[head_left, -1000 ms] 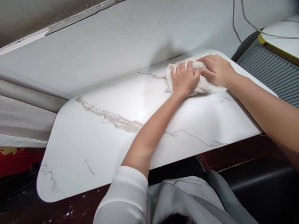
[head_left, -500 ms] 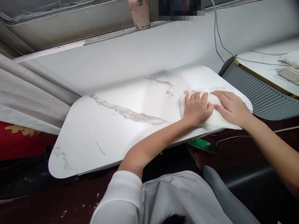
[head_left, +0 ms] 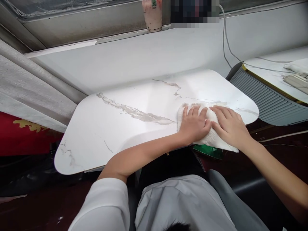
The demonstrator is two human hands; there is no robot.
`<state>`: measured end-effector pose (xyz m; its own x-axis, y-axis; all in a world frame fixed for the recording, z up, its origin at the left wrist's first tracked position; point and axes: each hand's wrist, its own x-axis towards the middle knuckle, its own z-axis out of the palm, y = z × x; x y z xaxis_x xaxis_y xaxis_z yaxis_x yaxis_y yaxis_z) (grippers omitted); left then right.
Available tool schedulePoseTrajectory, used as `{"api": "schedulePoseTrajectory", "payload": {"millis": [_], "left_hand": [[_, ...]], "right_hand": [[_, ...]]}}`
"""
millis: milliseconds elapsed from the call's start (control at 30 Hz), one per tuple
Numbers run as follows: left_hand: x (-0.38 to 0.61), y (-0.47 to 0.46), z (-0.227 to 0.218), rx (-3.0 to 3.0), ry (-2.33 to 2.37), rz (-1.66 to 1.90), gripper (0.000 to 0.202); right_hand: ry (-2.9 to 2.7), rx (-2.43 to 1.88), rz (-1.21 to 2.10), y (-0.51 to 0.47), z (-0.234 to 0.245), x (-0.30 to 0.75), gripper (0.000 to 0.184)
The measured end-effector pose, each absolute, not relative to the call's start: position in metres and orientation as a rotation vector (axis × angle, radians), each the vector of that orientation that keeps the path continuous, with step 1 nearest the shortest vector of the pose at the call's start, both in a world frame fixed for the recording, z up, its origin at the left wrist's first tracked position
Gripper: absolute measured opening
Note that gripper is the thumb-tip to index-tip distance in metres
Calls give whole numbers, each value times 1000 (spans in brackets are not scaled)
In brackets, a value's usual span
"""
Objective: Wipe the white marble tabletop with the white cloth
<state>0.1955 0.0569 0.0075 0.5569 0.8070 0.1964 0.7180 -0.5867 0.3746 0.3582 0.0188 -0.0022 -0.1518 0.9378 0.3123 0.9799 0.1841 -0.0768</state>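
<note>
A white cloth (head_left: 207, 140) with brownish smudges along its far edge lies on the right part of the white marble-patterned tabletop (head_left: 144, 99). My left hand (head_left: 195, 125) rests on the cloth's left half, palm down with the fingers spread. On its right half lies my right hand (head_left: 228, 125), also palm down with fingers stretched out. The two thumbs nearly meet in the middle. One corner of the cloth hangs past the tabletop's near edge, below my right hand.
A drink cup (head_left: 153, 16) stands on the window ledge beside a blurred-out patch. To the right is a ribbed grey cabinet (head_left: 271, 96) with a marble-patterned top; pale cables run to it. A curtain (head_left: 36, 77) hangs at the left. A green box (head_left: 208, 151) sits under the near edge.
Both hands and the cloth have slid toward me and slightly left across the tabletop. The cloth's corner now reaches beyond the near edge. The camera view has shifted a little.
</note>
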Motion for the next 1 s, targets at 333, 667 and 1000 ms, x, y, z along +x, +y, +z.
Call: {"api": "schedulePoseTrajectory", "payload": {"millis": [333,667,1000], "left_hand": [[185,125,3,2455,1453,550,47],[174,231,0,2343,1609,649,41],[168,296,-5,2257,1628,783,29]], "right_hand": [[-2279,-1719,-111,110,-2,346,54],[-2163,-1699,-30,232,-13,329,49],[-2149,-1733,22,297,-11,316,44]]}}
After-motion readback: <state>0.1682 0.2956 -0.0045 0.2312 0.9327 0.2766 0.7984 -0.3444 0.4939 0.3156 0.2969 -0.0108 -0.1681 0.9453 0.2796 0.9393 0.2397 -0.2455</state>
